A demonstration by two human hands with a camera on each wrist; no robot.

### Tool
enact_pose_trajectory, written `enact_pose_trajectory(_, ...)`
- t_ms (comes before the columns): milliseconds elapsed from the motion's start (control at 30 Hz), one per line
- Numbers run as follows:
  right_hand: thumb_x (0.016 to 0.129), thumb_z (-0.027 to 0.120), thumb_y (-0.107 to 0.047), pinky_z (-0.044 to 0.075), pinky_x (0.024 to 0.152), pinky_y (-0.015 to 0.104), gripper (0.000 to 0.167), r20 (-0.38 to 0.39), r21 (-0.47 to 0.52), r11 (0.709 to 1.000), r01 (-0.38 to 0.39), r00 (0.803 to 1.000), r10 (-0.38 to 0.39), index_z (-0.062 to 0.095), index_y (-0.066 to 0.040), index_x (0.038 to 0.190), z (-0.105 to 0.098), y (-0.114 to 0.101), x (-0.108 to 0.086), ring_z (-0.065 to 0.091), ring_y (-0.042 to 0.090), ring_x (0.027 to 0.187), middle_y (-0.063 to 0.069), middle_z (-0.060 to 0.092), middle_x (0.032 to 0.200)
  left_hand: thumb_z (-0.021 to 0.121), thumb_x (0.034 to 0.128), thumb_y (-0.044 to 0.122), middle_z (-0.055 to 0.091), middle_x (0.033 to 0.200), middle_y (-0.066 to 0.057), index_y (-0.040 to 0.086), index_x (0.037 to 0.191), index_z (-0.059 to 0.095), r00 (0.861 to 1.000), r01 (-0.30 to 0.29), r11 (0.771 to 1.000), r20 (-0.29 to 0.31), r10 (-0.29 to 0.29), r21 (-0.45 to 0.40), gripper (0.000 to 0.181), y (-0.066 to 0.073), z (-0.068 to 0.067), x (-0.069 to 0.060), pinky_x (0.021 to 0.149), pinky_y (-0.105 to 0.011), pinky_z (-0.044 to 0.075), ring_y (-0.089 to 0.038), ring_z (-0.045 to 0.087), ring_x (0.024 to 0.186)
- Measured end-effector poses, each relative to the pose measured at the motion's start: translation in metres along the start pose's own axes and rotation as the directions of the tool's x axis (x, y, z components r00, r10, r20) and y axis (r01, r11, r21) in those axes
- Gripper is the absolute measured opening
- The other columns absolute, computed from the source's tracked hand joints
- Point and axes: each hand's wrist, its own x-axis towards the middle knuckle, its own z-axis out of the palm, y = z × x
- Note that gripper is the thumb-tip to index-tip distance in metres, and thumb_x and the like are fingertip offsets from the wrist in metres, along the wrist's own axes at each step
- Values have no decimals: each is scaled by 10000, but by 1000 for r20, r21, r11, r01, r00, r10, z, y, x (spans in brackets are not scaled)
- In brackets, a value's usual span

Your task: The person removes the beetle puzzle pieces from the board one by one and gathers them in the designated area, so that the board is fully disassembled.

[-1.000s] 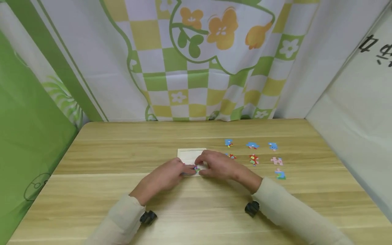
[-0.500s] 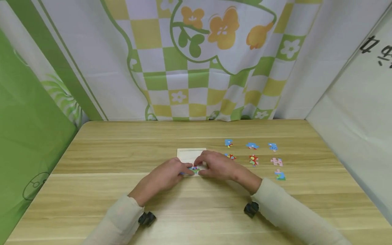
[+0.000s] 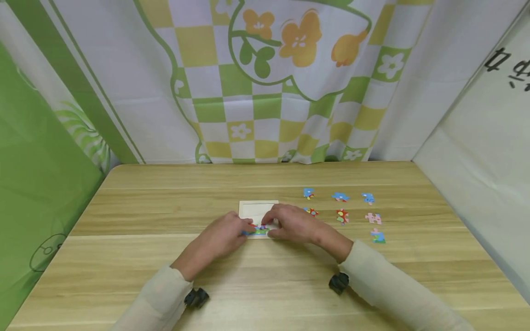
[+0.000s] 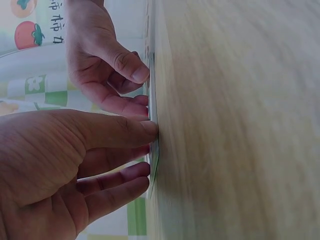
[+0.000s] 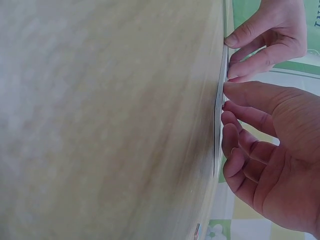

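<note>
A small pale wooden puzzle tray (image 3: 254, 210) lies mid-table, with a strip of colourful puzzle pieces (image 3: 259, 231) along its near edge. My left hand (image 3: 225, 232) reaches in from the left; its thumb and fairly straight fingers rest on the pieces and tray edge. From the other side, my right hand (image 3: 296, 223) has thumb and index finger bent around a small piece at the right end of the strip, its other fingers curled. In the left wrist view the tray (image 4: 153, 100) appears edge-on, both hands touching it. Fingers partly hide the pieces.
Loose puzzle pieces lie right of the tray: blue ones (image 3: 341, 196) at the back, a red one (image 3: 342, 216), a pink one (image 3: 373, 218) and a blue-green one (image 3: 378, 236). A patterned curtain (image 3: 265, 105) hangs behind the wooden table (image 3: 165, 193).
My left hand has slid slightly left, uncovering more of the coloured strip in the tray. My right hand stays nearly in place at the strip's right end. The loose pieces have not moved.
</note>
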Motion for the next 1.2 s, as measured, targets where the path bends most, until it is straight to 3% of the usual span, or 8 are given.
enact_pose_trajectory(267,906,770,-169,483,808,296,235,7,-10,1000,-9,1000,9,769,-134,1138,0,0,0,551,98,816,-12,684,1074,767,905,26,722,1266,-123,61,1129,808,1000,1,1000,12,-1,8,230,0,-3,0,930,-448,558,-338,697,1092)
enact_pose_trajectory(900,899,796,-165,485,786,281,241,15,-10,999,-38,999,38,754,-106,1129,0,-5,1,564,108,833,-21,691,1052,775,933,98,705,1301,-85,99,1134,814,998,52,999,31,-52,10,205,3,-4,0,898,-432,555,-300,664,1037)
enact_pose_trajectory(1200,876,806,-156,489,783,277,237,18,-16,998,-60,998,60,751,-113,1102,-1,-7,3,581,122,856,-26,687,1027,784,922,88,722,1258,-102,84,1096,825,999,27,999,23,-27,26,179,2,-4,1,861,-413,564,-296,673,970)
